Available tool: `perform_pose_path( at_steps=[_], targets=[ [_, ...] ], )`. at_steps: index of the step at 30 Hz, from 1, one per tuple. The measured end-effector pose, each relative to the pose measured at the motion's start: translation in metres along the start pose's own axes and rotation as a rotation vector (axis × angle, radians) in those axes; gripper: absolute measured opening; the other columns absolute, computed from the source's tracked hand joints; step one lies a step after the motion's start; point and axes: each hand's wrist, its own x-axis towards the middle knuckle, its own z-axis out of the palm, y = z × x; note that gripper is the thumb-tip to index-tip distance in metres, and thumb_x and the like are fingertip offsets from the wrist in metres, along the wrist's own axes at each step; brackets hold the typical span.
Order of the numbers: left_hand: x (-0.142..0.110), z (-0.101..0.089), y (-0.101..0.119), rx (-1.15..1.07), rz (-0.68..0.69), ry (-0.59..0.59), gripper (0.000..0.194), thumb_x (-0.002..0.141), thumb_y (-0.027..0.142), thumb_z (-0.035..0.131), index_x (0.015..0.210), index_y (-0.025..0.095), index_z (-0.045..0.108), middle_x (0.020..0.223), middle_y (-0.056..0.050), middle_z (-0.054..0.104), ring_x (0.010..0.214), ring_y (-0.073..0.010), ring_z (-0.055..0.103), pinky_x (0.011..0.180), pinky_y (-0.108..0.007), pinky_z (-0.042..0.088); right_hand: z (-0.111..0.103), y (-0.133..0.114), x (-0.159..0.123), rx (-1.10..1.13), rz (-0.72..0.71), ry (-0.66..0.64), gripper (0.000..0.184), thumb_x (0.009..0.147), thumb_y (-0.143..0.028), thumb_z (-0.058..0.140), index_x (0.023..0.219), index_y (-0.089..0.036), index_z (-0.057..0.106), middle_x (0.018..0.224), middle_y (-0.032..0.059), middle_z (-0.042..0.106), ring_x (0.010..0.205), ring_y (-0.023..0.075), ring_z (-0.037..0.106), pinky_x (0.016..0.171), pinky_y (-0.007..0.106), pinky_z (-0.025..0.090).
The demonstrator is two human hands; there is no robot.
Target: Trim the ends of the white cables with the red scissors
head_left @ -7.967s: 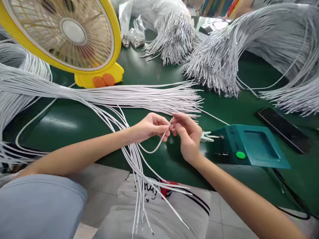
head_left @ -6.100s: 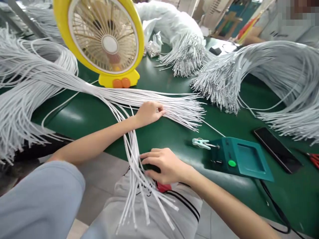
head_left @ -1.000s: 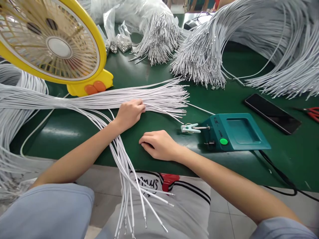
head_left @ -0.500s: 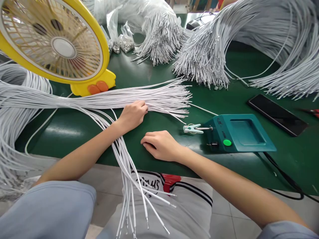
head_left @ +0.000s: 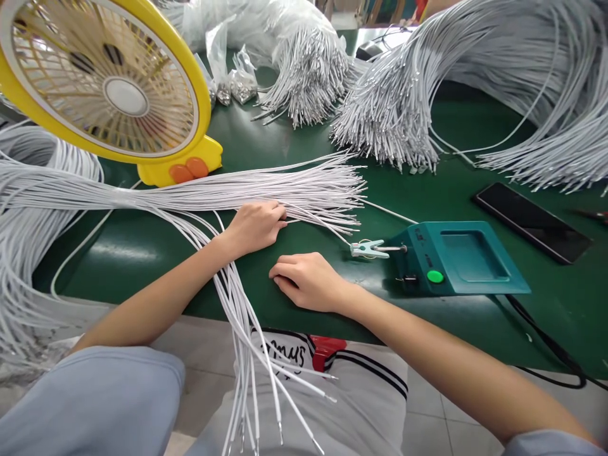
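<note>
My left hand (head_left: 259, 227) is closed at the near edge of a bundle of white wires (head_left: 313, 183) on the green table. Its fingers pinch one white wire (head_left: 323, 223), whose far end reaches the pale clothespin-like clip (head_left: 369, 249) on the teal device (head_left: 468, 256). My right hand (head_left: 311, 282) rests on the table, fingers curled, with nothing visible in them. Below my left wrist, a separate group of wires (head_left: 247, 316) with bare metal tips hangs over the table edge onto my lap.
A yellow fan (head_left: 190, 136) stands at the left. Wire coils (head_left: 389, 95) lie at the back and right, and another coil (head_left: 47, 234) at the left. Small bags of metal parts (head_left: 243, 85) sit behind the fan. A phone (head_left: 532, 221) lies right of the device, whose black cable (head_left: 546, 339) trails off.
My left hand has moved slightly right and toward me, drawing one wire out of the bundle so its end meets the clip. The right hand stays in place.
</note>
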Motion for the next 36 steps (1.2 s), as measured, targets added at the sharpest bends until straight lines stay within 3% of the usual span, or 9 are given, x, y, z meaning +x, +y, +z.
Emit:
perform_pose_path(
  at_steps=[3, 6, 11, 15, 17, 21, 23, 27, 36],
  targets=[
    [0.0, -0.002, 0.001, -0.14, 0.049, 0.007, 0.02, 0.086, 0.022, 0.048, 0.072, 0.015, 0.061, 0.073, -0.004, 0.063, 0.069, -0.0173, 0.058, 0.059, -0.027, 0.035, 0.0, 0.0, 0.0, 0.006, -0.004, 0.006, 0.019, 0.088, -0.019, 0.046, 0.089, -0.02, 0.065, 0.086, 0.0002, 0.07, 0.074, 0.0122, 0.062, 0.06, 0.025, 0.031],
    [-0.003, -0.012, 0.009, -0.514, 0.083, -0.013, 0.026, 0.086, 0.028, 0.053, 0.064, 0.014, 0.057, 0.061, 0.0, 0.057, 0.056, -0.0107, 0.048, 0.054, -0.023, 0.033, 0.001, 0.0, 0.0, 0.004, -0.003, 0.013, 0.019, 0.087, -0.02, 0.046, 0.09, -0.02, 0.065, 0.088, 0.0006, 0.07, 0.075, 0.0132, 0.062, 0.061, 0.026, 0.033],
    [-0.02, -0.035, 0.032, -1.044, 0.396, -0.067, 0.022, 0.088, 0.024, 0.054, 0.075, 0.011, 0.066, 0.06, -0.002, 0.057, 0.052, -0.0076, 0.046, 0.05, -0.02, 0.035, 0.005, 0.004, -0.001, -0.032, 0.046, -0.005, 0.02, 0.087, -0.023, 0.046, 0.087, -0.017, 0.064, 0.087, 0.006, 0.07, 0.079, 0.0183, 0.062, 0.059, 0.027, 0.033],
    [-0.029, -0.044, 0.037, -1.264, 0.396, -0.073, 0.012, 0.083, 0.019, 0.062, 0.08, 0.012, 0.071, 0.068, -0.007, 0.062, 0.058, -0.0105, 0.054, 0.052, -0.021, 0.041, 0.006, 0.007, 0.001, 0.031, 0.06, 0.023, 0.017, 0.084, -0.017, 0.048, 0.09, -0.017, 0.064, 0.091, 0.005, 0.07, 0.079, 0.017, 0.062, 0.06, 0.025, 0.037],
    [-0.029, -0.043, 0.033, -1.451, 0.313, -0.076, 0.008, 0.08, 0.017, 0.066, 0.082, 0.012, 0.073, 0.065, -0.005, 0.061, 0.048, -0.0075, 0.052, 0.043, -0.019, 0.038, 0.003, 0.006, 0.002, 0.178, 0.098, 0.159, 0.015, 0.083, -0.015, 0.048, 0.087, -0.017, 0.063, 0.087, 0.0044, 0.068, 0.077, 0.0147, 0.061, 0.062, 0.024, 0.04],
    [-0.023, -0.032, 0.023, -1.803, 0.058, -0.057, 0.01, 0.081, 0.02, 0.066, 0.084, 0.013, 0.073, 0.051, 0.001, 0.056, 0.031, -0.0045, 0.043, 0.033, -0.016, 0.03, -0.006, 0.004, 0.005, 0.627, 0.309, 0.632, 0.016, 0.087, -0.019, 0.049, 0.097, -0.018, 0.061, 0.081, 0.002, 0.061, 0.066, 0.0097, 0.054, 0.056, 0.022, 0.042],
    [-0.016, -0.023, 0.019, -1.795, -0.017, 0.012, 0.01, 0.079, 0.022, 0.068, 0.077, 0.012, 0.072, 0.052, 0.0, 0.057, 0.042, -0.0081, 0.052, 0.041, -0.018, 0.039, -0.01, 0.004, 0.006, 0.807, 0.369, 0.732, 0.018, 0.087, -0.024, 0.052, 0.103, -0.02, 0.06, 0.081, 0.0009, 0.058, 0.062, 0.008, 0.05, 0.052, 0.021, 0.04],
    [-0.005, -0.01, 0.016, -1.676, -0.052, 0.101, 0.009, 0.075, 0.021, 0.073, 0.072, 0.013, 0.073, 0.062, -0.002, 0.063, 0.059, -0.0086, 0.055, 0.055, -0.019, 0.043, -0.014, 0.006, 0.006, 0.931, 0.367, 0.707, 0.015, 0.085, -0.027, 0.058, 0.096, -0.021, 0.065, 0.082, 0.0001, 0.055, 0.062, 0.0065, 0.048, 0.051, 0.02, 0.04],
    [-0.005, -0.002, 0.016, -1.668, -0.039, -0.064, 0.018, 0.073, 0.027, 0.076, 0.066, 0.01, 0.07, 0.06, -0.004, 0.063, 0.058, -0.01, 0.053, 0.054, -0.021, 0.041, -0.018, 0.007, 0.008, 0.999, 0.301, 0.684, 0.007, 0.083, -0.022, 0.061, 0.086, -0.02, 0.068, 0.082, 0.0005, 0.058, 0.068, 0.0076, 0.054, 0.052, 0.019, 0.043]
  ],
)
